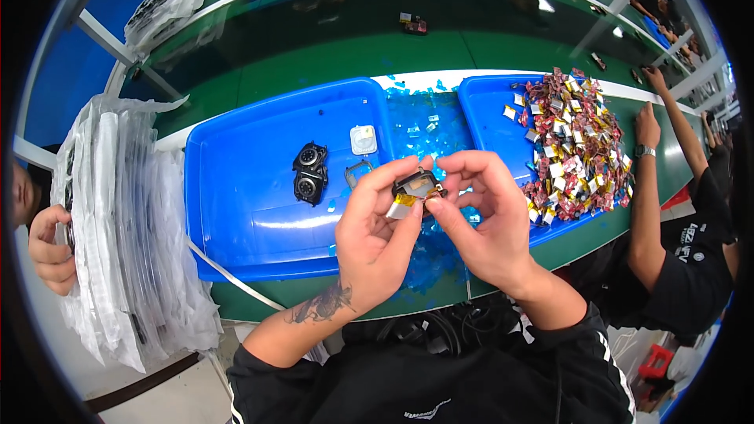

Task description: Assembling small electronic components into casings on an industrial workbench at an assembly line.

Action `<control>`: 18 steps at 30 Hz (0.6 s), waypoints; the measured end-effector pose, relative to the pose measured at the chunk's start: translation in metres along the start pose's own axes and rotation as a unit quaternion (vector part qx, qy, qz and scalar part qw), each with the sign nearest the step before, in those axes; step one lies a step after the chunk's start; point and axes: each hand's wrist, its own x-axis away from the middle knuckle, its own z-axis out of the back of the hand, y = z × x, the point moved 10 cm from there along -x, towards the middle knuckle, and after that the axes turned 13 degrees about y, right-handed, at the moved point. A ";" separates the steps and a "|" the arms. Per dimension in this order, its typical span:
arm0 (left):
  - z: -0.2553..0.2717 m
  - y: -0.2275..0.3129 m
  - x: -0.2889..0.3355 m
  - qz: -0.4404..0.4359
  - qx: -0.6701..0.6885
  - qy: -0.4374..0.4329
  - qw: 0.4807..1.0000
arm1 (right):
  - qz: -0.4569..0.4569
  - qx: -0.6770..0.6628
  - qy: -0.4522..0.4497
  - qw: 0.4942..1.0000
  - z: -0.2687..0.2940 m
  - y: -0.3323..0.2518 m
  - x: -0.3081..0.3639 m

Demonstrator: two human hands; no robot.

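Observation:
My left hand [373,232] and my right hand [491,224] hold a small black device housing [419,184] between them, above the gap between two blue trays. A silver pouch battery with yellow tape [401,206] hangs out of it by my left thumb. The fingers of both hands are bent around the housing's edges, and my right thumb presses near its lower corner. In the left blue tray [243,188] lie a black part with two round units [310,173], a whitish square cover [363,140] and a thin greyish frame [359,173], partly behind my left fingers.
The right blue tray [491,114] bears a heap of small red circuit boards with pouch batteries [577,149]. Blue film scraps [424,129] litter the space between the trays. Plastic-wrapped stacks [133,228] stand at left, a co-worker's hand [53,251] beside them. Beyond runs a green conveyor belt [330,51].

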 end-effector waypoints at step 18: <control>-0.001 -0.019 -0.003 0.152 0.188 0.022 0.970 | 0.153 0.095 0.068 0.981 0.009 -0.029 0.000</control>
